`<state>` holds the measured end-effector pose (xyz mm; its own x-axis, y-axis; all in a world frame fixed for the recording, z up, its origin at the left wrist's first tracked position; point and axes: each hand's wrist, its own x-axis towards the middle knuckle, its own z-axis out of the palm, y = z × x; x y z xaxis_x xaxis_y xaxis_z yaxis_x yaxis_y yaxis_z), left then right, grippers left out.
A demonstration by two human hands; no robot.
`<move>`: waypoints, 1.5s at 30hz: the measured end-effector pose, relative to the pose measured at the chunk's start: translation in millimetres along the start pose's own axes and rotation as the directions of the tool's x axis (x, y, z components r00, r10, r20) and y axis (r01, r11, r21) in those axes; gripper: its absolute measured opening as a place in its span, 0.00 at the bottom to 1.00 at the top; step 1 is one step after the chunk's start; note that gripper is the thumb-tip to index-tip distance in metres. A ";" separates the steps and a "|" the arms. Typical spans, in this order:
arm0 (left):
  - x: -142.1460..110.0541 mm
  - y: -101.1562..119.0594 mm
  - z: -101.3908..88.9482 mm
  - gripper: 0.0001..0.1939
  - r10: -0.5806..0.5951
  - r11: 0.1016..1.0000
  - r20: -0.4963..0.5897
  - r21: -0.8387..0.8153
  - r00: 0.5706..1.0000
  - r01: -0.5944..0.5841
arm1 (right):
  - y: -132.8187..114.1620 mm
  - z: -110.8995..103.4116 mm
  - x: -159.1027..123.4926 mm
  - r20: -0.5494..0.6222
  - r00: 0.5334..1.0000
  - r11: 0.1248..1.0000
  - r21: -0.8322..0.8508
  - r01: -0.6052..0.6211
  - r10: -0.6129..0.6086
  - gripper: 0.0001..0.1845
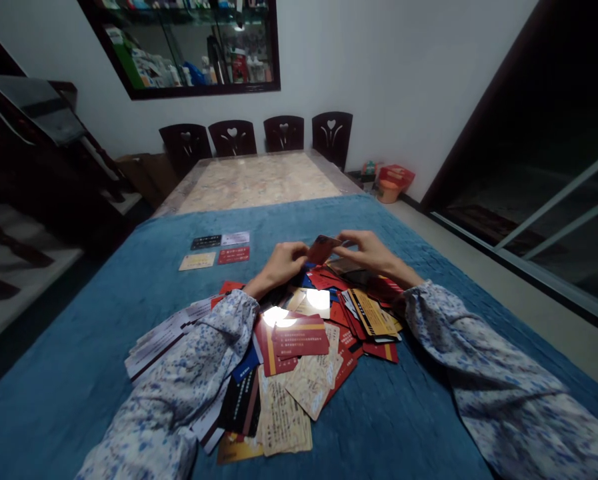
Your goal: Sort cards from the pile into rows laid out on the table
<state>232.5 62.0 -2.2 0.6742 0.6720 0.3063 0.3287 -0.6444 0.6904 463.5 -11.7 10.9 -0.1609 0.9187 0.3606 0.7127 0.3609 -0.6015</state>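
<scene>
Left hand (283,261) and right hand (366,249) hold one card (323,249); four cards (225,256) lie leftward.

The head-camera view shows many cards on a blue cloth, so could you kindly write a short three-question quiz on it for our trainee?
1. How many cards lie in the small group apart from the big heap?
2. True or false: one raised card is between the left hand and the right hand.
3. Which stand against the wall beyond the table? A) bicycles; B) chairs; C) beds.

Key: 1. four; 2. true; 3. B, chairs.
</scene>
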 end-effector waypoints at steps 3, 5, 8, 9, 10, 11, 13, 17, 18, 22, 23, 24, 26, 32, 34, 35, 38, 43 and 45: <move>1.4 0.7 -3.9 0.10 0.002 1.000 -0.042 -0.010 0.999 -0.003 | -5.8 6.0 6.9 -0.031 0.998 0.998 -0.030 0.050 -0.051 0.12; 1.8 1.2 -7.4 0.09 -0.008 1.000 -0.076 -0.006 0.997 0.008 | -9.8 9.8 12.4 -0.039 0.996 0.995 -0.064 0.083 -0.085 0.10; 0.8 1.8 -13.5 0.09 -0.021 1.000 -0.125 -0.009 0.992 0.020 | -16.2 15.0 21.3 -0.022 0.992 0.984 -0.130 0.118 -0.122 0.10; 0.1 1.9 -15.9 0.09 -0.023 1.000 -0.137 -0.011 0.990 0.022 | -18.7 16.6 24.3 -0.010 0.992 0.980 -0.159 0.123 -0.126 0.10; -0.8 1.7 -18.4 0.09 -0.025 1.000 -0.152 -0.012 0.988 0.023 | -21.5 18.2 27.4 0.002 0.992 0.973 -0.194 0.123 -0.125 0.11; -1.7 1.3 -20.9 0.09 -0.026 1.000 -0.166 -0.012 0.986 0.024 | -24.6 19.8 30.6 0.013 0.993 0.963 -0.240 0.120 -0.120 0.11; -3.5 -0.5 -25.8 0.09 -0.027 1.000 -0.192 -0.010 0.981 0.026 | -31.9 23.3 37.3 0.037 0.994 0.934 -0.340 0.111 -0.105 0.12; -6.4 -7.4 -33.1 0.07 -0.032 0.999 -0.223 0.033 0.974 0.040 | -47.7 32.0 52.2 0.113 0.988 0.871 -0.469 0.149 -0.108 0.13; -7.2 -9.4 -34.3 0.06 -0.030 0.998 -0.229 0.053 0.973 0.043 | -50.9 34.8 56.0 0.130 0.987 0.858 -0.492 0.151 -0.099 0.13; -12.2 -17.7 -38.1 0.09 -0.014 0.990 -0.248 0.132 0.969 0.048 | -56.8 48.2 68.7 0.166 0.980 0.823 -0.538 0.180 -0.106 0.12; -13.9 -19.8 -39.0 0.11 -0.012 0.987 -0.246 0.151 0.969 0.050 | -56.8 51.8 71.0 0.175 0.977 0.820 -0.537 0.196 -0.118 0.12; -15.7 -22.0 -39.9 0.13 -0.011 0.984 -0.241 0.169 0.970 0.053 | -56.5 55.3 72.7 0.184 0.975 0.819 -0.535 0.208 -0.127 0.12; -19.4 -26.7 -41.4 0.16 -0.013 0.978 -0.229 0.200 0.973 0.060 | -55.7 61.8 74.5 0.197 0.971 0.816 -0.534 0.221 -0.133 0.12; -27.5 -42.0 -43.6 0.16 -0.029 0.948 -0.206 0.305 0.978 0.092 | -53.6 72.9 65.4 0.235 0.967 0.798 -0.563 0.215 -0.095 0.14; -29.1 -45.4 -43.5 0.15 -0.044 0.931 -0.209 0.346 0.977 0.115 | -52.3 74.3 59.8 0.245 0.966 0.786 -0.579 0.216 -0.085 0.16; -29.8 -46.6 -43.3 0.15 -0.053 0.923 -0.204 0.364 0.977 0.126 | -51.6 74.9 57.3 0.247 0.966 0.779 -0.589 0.214 -0.079 0.17; -31.6 -47.3 -42.1 0.15 -0.091 0.897 -0.181 0.411 0.979 0.160 | -49.7 76.6 52.0 0.252 0.966 0.759 -0.618 0.205 -0.055 0.20; -33.7 -43.7 -40.1 0.16 -0.141 0.862 -0.163 0.465 0.976 0.202 | -51.6 77.9 50.6 0.271 0.963 0.748 -0.639 0.180 -0.001 0.22; -34.2 -42.5 -39.6 0.16 -0.145 0.856 -0.151 0.477 0.978 0.201 | -53.9 77.3 51.1 0.271 0.962 0.745 -0.649 0.155 0.036 0.23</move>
<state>169.3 80.9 -16.0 0.5114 0.8059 0.2983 0.7321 -0.5903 0.3398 364.1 28.1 6.7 -0.3140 0.9402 0.1322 0.9491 0.3071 0.0704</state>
